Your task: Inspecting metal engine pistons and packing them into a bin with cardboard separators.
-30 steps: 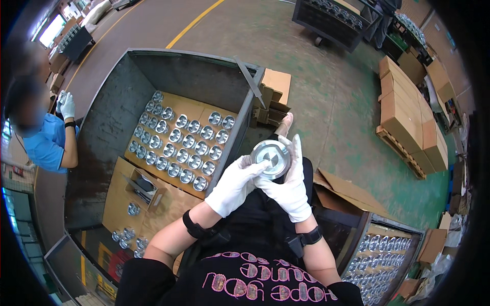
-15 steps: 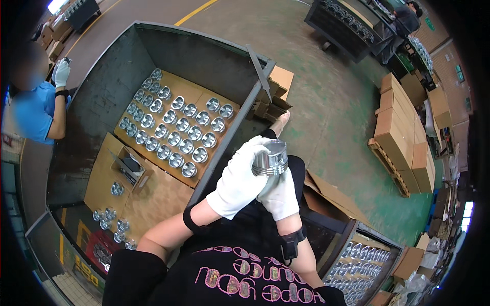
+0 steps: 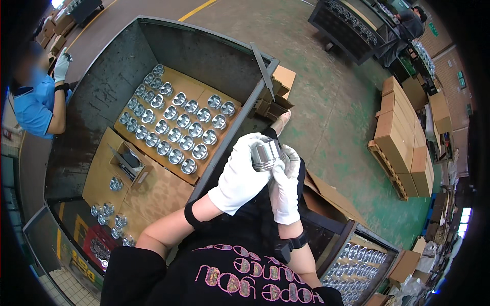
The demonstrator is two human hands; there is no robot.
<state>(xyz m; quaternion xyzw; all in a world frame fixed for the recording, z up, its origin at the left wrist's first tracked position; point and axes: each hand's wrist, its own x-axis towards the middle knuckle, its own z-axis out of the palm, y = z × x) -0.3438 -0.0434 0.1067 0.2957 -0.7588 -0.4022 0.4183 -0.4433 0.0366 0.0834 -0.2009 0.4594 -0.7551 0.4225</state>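
Observation:
Between my two white-gloved hands is a shiny metal piston (image 3: 266, 155) with ring grooves near one end. My left hand (image 3: 241, 171) wraps round it from the left side. From the right, my right hand (image 3: 286, 181) grips it too, thumb and fingers against its side. To the left, rows of pistons (image 3: 184, 120) stand on a cardboard sheet (image 3: 163, 191) inside a dark metal bin (image 3: 102, 76). A smaller group of pistons (image 3: 116, 184) sits nearer me in the same bin.
An open cardboard box (image 3: 130, 168) with dark items stands in the bin. More pistons fill a second bin (image 3: 357, 265) at my lower right. Stacked cartons (image 3: 400, 130) rest on a pallet at right. A person in blue (image 3: 38, 109) works across the bin; another (image 3: 408, 25) is far off.
The piston has been tilted and turned in my hands. My right hand has shifted from beneath it to its right side. The co-worker in blue has moved slightly.

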